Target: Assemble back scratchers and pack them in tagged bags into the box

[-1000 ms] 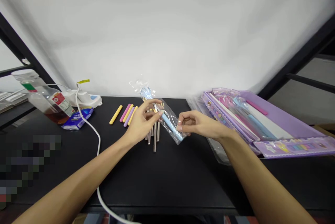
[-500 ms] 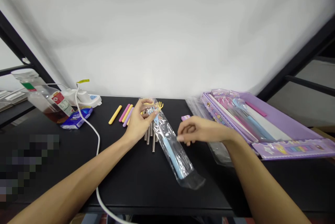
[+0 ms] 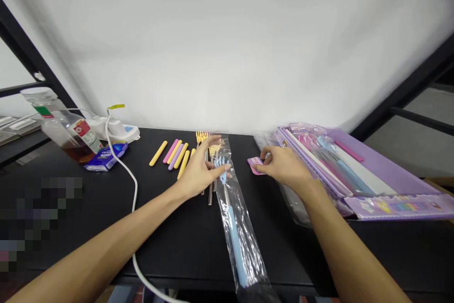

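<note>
Back scratcher [image 3: 232, 218], blue with a claw-shaped head, is seen lying in a clear plastic sleeve [image 3: 244, 241] on the black table [image 3: 177, 241], its handle toward the near edge and its head toward the far side. The head end is pinned by the fingertips of the left hand [image 3: 200, 173], which is spread fairly flat and grips nothing, apparently so that the sleeve is kept from sliding. Just under and left of that hand, metal rods [image 3: 210, 192] and coloured sticks [image 3: 173, 152] are laid in a row. To the right, a small pink tag [image 3: 256, 165] is touched by the half-curled fingers of the right hand [image 3: 283, 166]; whether it is pinched cannot be told. Further right, a purple box [image 3: 386, 185] of similar packed items is set open. At the far left, a bottle [image 3: 60, 128] and a white cable [image 3: 133, 189] are seen.
</note>
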The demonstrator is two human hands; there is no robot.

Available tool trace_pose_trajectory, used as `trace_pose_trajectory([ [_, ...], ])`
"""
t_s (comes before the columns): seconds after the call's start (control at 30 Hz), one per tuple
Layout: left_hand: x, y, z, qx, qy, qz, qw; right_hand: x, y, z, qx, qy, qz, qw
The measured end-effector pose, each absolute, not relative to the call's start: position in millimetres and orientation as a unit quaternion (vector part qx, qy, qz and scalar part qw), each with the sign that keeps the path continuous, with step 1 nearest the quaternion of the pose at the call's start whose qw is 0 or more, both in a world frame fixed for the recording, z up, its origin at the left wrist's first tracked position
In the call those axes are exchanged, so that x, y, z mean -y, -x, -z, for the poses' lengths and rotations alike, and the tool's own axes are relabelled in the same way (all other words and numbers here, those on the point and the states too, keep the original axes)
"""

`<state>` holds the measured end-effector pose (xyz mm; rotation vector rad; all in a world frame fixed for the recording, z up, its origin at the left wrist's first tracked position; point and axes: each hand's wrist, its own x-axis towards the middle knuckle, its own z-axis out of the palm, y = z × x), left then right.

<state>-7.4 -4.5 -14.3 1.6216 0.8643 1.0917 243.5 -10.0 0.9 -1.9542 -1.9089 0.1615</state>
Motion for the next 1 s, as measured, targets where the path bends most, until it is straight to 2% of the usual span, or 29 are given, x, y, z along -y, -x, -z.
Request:
trace_pose_trajectory([
  [0.3, 6.3, 7.8, 19.4, -0.333, -0.711, -0.378, 0.490, 16.2, -234.1, -17.6, 0.640, 0.741, -0.040, 0.196],
  [0.4, 6.4, 7.1, 21.3, -0.326, -0.712, -0.380, 0.492, 17.1, -232.3, -21.9, 0.635, 0.728, -0.063, 0.251],
  [0.53, 6.2, 6.7, 21.9, -0.315, -0.710, -0.387, 0.497, 16.1, -230.0, -21.1, 0.630, 0.686, -0.156, 0.331],
  [0.63, 6.6, 7.1, 19.9, -0.311, -0.718, -0.385, 0.489, 17.0, -224.0, -20.9, 0.633, 0.603, -0.202, 0.441],
  [0.73, 7.6, 7.8, 17.8, -0.300, -0.732, -0.384, 0.477, 19.5, -215.4, -19.4, 0.657, 0.500, -0.171, 0.537],
  [0.83, 8.9, 8.5, 17.4, -0.291, -0.735, -0.374, 0.484, 22.3, -208.1, -16.4, 0.696, 0.422, -0.129, 0.567],
  [1.0, 12.3, 8.3, 16.7, -0.267, -0.728, -0.354, 0.523, 25.0, -204.5, -14.6, 0.742, 0.390, -0.058, 0.542],
])
